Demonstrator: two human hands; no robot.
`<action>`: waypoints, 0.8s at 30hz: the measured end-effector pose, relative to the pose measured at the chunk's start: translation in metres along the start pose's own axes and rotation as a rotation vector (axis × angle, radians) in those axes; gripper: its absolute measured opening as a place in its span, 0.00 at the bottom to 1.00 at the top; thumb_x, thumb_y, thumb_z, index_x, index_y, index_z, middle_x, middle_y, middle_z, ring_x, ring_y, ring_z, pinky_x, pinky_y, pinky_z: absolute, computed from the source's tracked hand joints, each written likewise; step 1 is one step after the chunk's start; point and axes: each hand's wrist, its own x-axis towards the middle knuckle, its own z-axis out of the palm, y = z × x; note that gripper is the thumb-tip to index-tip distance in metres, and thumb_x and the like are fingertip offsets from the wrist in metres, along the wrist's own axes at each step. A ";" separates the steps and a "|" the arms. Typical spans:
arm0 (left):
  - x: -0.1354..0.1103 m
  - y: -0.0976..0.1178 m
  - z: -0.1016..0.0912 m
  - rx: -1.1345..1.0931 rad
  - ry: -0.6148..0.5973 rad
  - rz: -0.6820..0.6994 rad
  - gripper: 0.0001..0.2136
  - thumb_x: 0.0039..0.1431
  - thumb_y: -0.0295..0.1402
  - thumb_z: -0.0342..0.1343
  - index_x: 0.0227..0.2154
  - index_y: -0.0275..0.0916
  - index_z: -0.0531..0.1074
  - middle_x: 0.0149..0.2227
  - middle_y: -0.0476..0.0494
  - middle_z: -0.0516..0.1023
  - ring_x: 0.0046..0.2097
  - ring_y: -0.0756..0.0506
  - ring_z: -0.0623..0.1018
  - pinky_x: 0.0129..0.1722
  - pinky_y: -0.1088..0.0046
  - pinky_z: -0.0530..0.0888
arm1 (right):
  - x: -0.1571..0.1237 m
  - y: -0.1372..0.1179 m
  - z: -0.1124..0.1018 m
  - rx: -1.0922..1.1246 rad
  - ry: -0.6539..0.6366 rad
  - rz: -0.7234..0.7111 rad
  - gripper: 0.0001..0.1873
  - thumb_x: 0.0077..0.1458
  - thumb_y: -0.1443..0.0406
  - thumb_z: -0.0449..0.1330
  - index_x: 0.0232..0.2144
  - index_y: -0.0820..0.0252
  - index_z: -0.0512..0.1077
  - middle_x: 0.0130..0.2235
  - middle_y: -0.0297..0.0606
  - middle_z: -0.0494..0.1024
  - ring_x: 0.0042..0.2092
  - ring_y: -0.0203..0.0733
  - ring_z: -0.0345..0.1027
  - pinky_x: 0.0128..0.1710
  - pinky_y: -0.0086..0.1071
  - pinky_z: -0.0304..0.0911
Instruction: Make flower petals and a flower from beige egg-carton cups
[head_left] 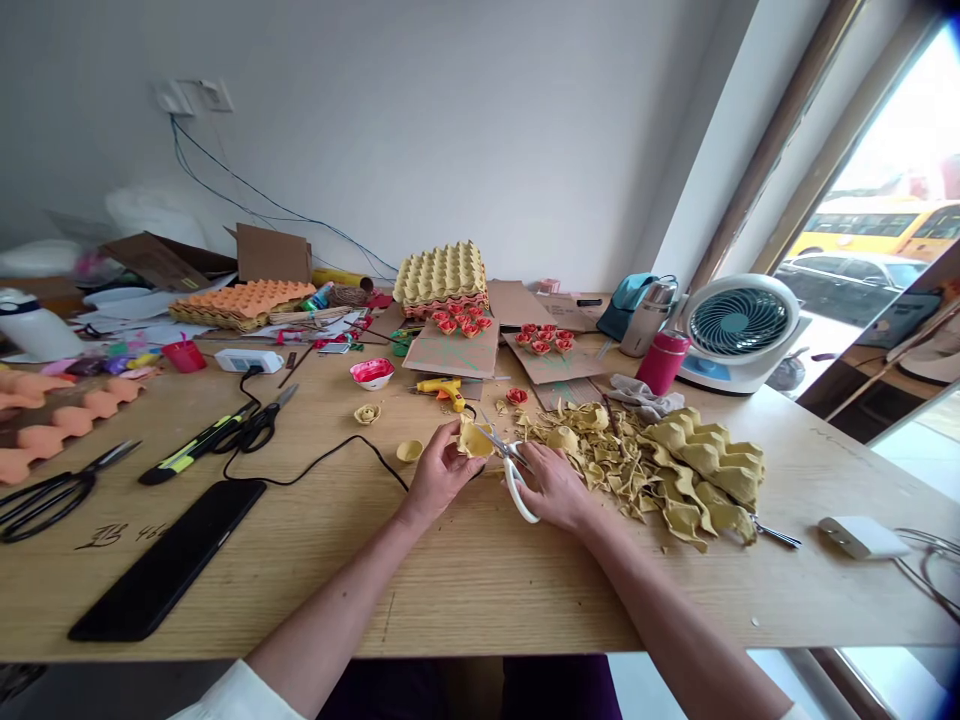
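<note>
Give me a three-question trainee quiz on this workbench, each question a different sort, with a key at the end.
1. Which hand holds the white-handled scissors?
2. True or false: the left hand is holding the yellow glue gun.
3. What stands just left of the fan in the picture? (a) black phone (b) pink bottle (c) white power strip

Key: 1. The right hand. 2. False; it holds a pale yellow cup. 3. b.
</note>
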 end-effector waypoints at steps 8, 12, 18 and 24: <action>-0.004 0.008 0.009 0.020 0.054 0.015 0.22 0.50 0.35 0.67 0.44 0.42 0.63 0.42 0.46 0.76 0.43 0.47 0.79 0.44 0.70 0.78 | 0.000 -0.001 -0.004 -0.045 0.036 -0.006 0.15 0.60 0.54 0.58 0.42 0.58 0.66 0.42 0.43 0.75 0.45 0.50 0.68 0.44 0.40 0.58; -0.002 0.010 0.007 0.020 0.096 0.054 0.22 0.50 0.36 0.66 0.44 0.42 0.62 0.42 0.45 0.77 0.44 0.46 0.79 0.45 0.69 0.78 | 0.000 -0.001 -0.005 -0.042 0.006 0.001 0.15 0.60 0.54 0.58 0.43 0.57 0.66 0.42 0.43 0.75 0.44 0.50 0.69 0.44 0.40 0.58; -0.002 0.009 0.006 0.051 0.065 0.065 0.23 0.49 0.34 0.67 0.45 0.42 0.62 0.44 0.44 0.75 0.46 0.46 0.79 0.48 0.68 0.78 | 0.000 -0.005 -0.006 -0.016 -0.056 -0.001 0.15 0.61 0.53 0.57 0.41 0.57 0.66 0.42 0.42 0.75 0.45 0.48 0.69 0.43 0.39 0.58; -0.007 0.005 0.008 0.237 0.118 0.128 0.23 0.50 0.33 0.66 0.47 0.42 0.62 0.46 0.43 0.73 0.45 0.45 0.79 0.45 0.68 0.78 | 0.000 -0.005 -0.004 -0.043 -0.033 -0.009 0.14 0.61 0.53 0.56 0.39 0.57 0.65 0.40 0.42 0.75 0.43 0.48 0.69 0.42 0.39 0.57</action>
